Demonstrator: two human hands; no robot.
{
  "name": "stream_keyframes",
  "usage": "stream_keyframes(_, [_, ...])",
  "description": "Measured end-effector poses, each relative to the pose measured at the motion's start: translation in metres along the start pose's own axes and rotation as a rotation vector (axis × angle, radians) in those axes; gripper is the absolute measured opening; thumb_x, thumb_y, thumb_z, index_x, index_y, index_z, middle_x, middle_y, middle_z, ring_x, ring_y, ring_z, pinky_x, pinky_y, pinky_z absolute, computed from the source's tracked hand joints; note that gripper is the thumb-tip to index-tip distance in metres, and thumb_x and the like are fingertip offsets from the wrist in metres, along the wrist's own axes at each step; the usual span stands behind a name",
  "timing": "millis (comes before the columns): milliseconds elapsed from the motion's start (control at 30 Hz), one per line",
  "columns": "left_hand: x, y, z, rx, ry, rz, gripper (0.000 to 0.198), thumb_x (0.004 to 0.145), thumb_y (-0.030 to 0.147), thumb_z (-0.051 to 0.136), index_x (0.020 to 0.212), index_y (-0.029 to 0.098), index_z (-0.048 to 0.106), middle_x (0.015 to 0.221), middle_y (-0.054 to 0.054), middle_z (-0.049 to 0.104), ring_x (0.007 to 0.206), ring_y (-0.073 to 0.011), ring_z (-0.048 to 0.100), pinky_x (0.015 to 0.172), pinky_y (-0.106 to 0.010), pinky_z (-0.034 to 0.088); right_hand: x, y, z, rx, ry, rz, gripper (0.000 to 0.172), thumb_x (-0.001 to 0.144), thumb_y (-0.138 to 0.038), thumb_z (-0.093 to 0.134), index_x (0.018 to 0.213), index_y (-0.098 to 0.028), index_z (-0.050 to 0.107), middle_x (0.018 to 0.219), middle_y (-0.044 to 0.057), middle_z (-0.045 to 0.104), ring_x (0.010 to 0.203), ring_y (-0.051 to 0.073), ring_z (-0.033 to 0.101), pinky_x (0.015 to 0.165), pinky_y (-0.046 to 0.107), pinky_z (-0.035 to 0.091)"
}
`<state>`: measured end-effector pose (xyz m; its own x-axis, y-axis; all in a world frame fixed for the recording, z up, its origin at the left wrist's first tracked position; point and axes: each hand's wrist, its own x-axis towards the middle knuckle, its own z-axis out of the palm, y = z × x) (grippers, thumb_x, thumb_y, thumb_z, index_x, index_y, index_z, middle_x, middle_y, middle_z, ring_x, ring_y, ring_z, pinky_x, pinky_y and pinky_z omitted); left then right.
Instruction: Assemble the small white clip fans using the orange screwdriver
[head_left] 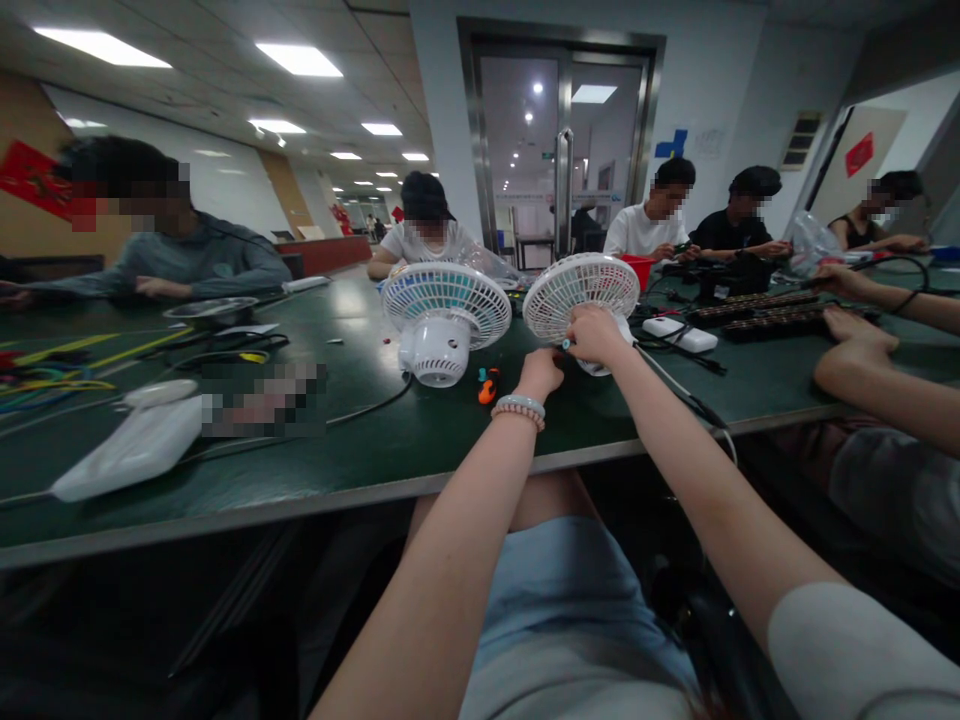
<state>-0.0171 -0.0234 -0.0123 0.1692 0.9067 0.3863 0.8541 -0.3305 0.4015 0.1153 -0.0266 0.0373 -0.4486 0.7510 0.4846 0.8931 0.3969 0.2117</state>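
Note:
Two white fans stand on the green table in front of me. The left fan (442, 345) has its round cage tilted upward and its vented motor housing toward me. Behind my hands is the right fan (559, 295), its housing mostly covered. My right hand (598, 335) is at the back of that fan, fingers bent around a small piece with a teal end. What the piece is, I cannot make out. Just left and lower, my left hand (541, 372) is closed, its fingertips hidden. Beside it lies a small orange and black tool (487, 388) with a teal part.
White cables and a white power strip (679, 335) lie to the right. A white plastic part (135, 445) and coloured wires (52, 370) are at left. A red container (634, 270) stands behind the right fan. Several people sit around the table; a neighbour's arms reach in from the right.

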Motion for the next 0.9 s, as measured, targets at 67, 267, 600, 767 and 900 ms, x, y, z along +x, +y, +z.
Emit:
stream_keyframes(67, [0.000,-0.001,0.001,0.015,-0.040,0.029,0.035,0.065,0.004,0.055,0.094,0.017,0.069,0.098,-0.010,0.069,0.095,-0.0213,0.063,0.089,-0.029,0.045,0.000,0.000,0.000,0.002,0.005,-0.007,0.024,0.074,-0.028,0.052,0.083,-0.017,0.071,0.104,0.013,0.057,0.101,0.028,0.046,0.083,0.037,0.033])
stream_keyframes(267, [0.000,-0.001,0.000,0.068,-0.084,0.049,0.020,0.068,0.009,0.056,0.078,0.016,0.071,0.087,-0.011,0.070,0.090,-0.0204,0.064,0.090,-0.029,0.044,0.000,-0.001,0.001,0.013,-0.006,0.012,0.025,0.074,-0.026,0.051,0.084,-0.016,0.071,0.106,0.014,0.058,0.103,0.029,0.045,0.082,0.038,0.032])
stream_keyframes(600, [-0.004,0.004,-0.005,-0.012,0.116,0.018,0.023,0.075,0.009,0.049,0.088,0.016,0.066,0.093,-0.011,0.069,0.091,-0.0186,0.063,0.087,-0.028,0.045,0.000,-0.002,-0.001,0.011,-0.015,0.017,0.024,0.074,-0.028,0.052,0.083,-0.017,0.071,0.104,0.013,0.058,0.102,0.029,0.045,0.083,0.038,0.033])
stream_keyframes(767, [-0.002,0.009,-0.006,-0.285,0.317,-0.084,0.018,0.077,0.013,0.049,0.087,0.016,0.064,0.090,-0.005,0.069,0.085,-0.0133,0.063,0.081,-0.024,0.047,0.000,-0.003,-0.001,0.028,-0.011,0.020,0.025,0.075,-0.028,0.050,0.084,-0.016,0.071,0.104,0.014,0.058,0.102,0.030,0.044,0.084,0.039,0.032])
stream_keyframes(900, [0.001,0.009,-0.004,-0.413,0.349,-0.108,0.014,0.075,0.015,0.052,0.085,0.016,0.063,0.087,-0.004,0.069,0.080,-0.0115,0.063,0.077,-0.022,0.048,0.000,-0.003,-0.001,0.023,-0.023,0.024,0.027,0.077,-0.029,0.049,0.086,-0.017,0.071,0.105,0.014,0.057,0.102,0.030,0.044,0.085,0.039,0.031])
